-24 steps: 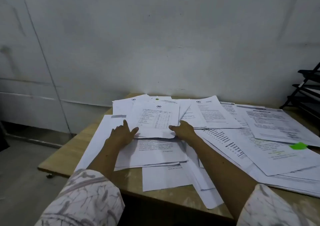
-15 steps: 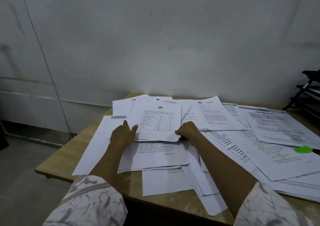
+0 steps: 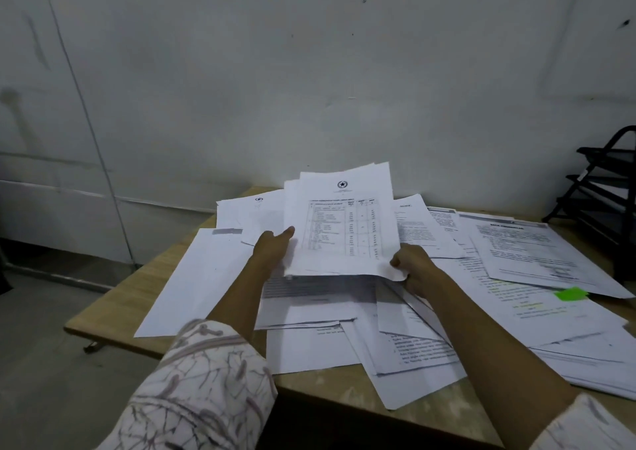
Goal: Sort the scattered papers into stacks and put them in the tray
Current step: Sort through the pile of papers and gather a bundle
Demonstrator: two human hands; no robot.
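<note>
A thin bundle of printed sheets [image 3: 342, 229], its top page bearing a star emblem and a table, is lifted off the table and tilted up toward me. My left hand [image 3: 273, 247] holds its left edge, the thumb lying on the front. My right hand [image 3: 411, 269] grips its lower right corner. Many more white papers [image 3: 537, 315] lie scattered and overlapping over the wooden table [image 3: 144, 277]. A black tiered paper tray [image 3: 600, 194] stands at the far right edge of the view.
A green sticky note [image 3: 571, 293] sits on a sheet at the right. A white wall rises just behind the table. The table's left edge drops to a grey floor. Papers overhang the near edge.
The bundle that lay flat under both hands has been raised off the pile and tipped upright. Both hands rose with it.
</note>
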